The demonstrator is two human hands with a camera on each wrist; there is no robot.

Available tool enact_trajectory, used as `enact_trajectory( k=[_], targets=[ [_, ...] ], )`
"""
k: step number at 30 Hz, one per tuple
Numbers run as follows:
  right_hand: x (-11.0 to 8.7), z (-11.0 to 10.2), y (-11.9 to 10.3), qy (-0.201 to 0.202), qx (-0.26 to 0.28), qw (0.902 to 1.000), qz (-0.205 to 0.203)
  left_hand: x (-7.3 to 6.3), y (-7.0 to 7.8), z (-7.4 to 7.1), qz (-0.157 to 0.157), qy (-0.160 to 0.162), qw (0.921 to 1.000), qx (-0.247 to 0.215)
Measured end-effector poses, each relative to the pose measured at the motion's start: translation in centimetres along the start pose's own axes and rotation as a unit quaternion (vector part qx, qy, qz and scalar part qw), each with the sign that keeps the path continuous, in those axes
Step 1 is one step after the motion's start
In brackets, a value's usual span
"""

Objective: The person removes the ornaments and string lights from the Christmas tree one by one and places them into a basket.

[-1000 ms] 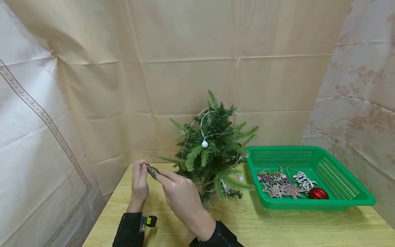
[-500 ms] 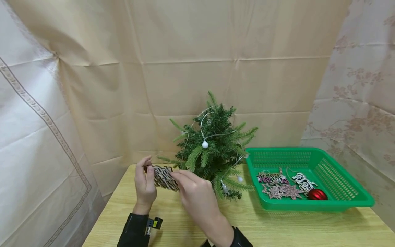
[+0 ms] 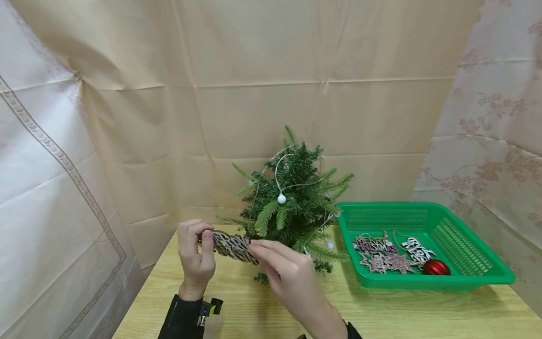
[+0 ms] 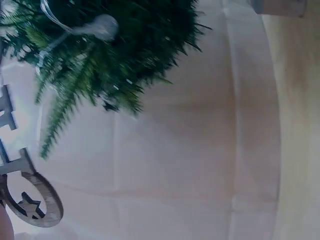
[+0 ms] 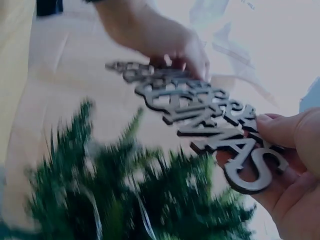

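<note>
Both hands hold a flat cut-out letter ornament point(image 3: 234, 246), stretched out between them in front of the little Christmas tree point(image 3: 296, 212). At its left end my left hand point(image 3: 195, 259) pinches it, thumb toward me. The fingers of my right hand point(image 3: 294, 278) grip the opposite end. From the right wrist the wooden lettering point(image 5: 200, 130) shows large, tilted, with an S nearest the right thumb point(image 5: 285, 131). A ring with a small star inside it point(image 4: 49, 192) is part of the same piece in the left wrist view, where the left hand is almost wholly out of frame.
A string of lights with white bulbs point(image 3: 281, 198) winds around the tree. At the right a green basket point(image 3: 432, 281) holds a red ball point(image 3: 436, 267), glittery snowflakes point(image 3: 387, 262) and letter ornaments point(image 3: 417, 249). Beige cloth point(image 3: 254, 117) hangs behind the wooden table point(image 3: 237, 306).
The ornament has turned from nearly edge-on to showing more of its lettered face. My right hand has moved right and toward me, and the left hand has shifted slightly.
</note>
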State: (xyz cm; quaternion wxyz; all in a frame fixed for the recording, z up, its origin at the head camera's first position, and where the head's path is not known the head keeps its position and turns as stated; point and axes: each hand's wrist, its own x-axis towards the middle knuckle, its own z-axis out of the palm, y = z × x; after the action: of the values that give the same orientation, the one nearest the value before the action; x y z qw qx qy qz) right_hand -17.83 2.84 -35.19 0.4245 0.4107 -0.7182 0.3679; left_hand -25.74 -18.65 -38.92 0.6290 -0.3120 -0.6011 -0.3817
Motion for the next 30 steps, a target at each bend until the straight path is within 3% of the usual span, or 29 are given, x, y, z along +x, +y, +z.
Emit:
enact_trajectory(
  k=[5,12,17,24,30],
  targets=[
    [-0.4,-2.4,1.2,-0.009,-0.01,0.9998,0.012,0.8,1.6,0.6,0.033,-0.022,0.9992,0.005],
    [-1.1,-6.7,2.4,-0.044,-0.027,0.9976,0.047,2.3,5.6,1.7,0.062,-0.049,0.9967,0.021],
    [-1.7,-9.3,3.0,-0.074,-0.007,0.9949,0.069,2.9,8.3,2.2,0.052,-0.098,0.9936,0.022],
    [-2.7,-12.7,4.1,-0.119,-0.014,0.9857,0.118,2.4,11.4,2.9,0.027,-0.154,0.9871,0.034],
    [-3.4,-15.3,5.3,-0.168,0.004,0.9794,0.113,1.5,13.4,4.0,0.02,-0.199,0.9791,0.036]
  ],
)
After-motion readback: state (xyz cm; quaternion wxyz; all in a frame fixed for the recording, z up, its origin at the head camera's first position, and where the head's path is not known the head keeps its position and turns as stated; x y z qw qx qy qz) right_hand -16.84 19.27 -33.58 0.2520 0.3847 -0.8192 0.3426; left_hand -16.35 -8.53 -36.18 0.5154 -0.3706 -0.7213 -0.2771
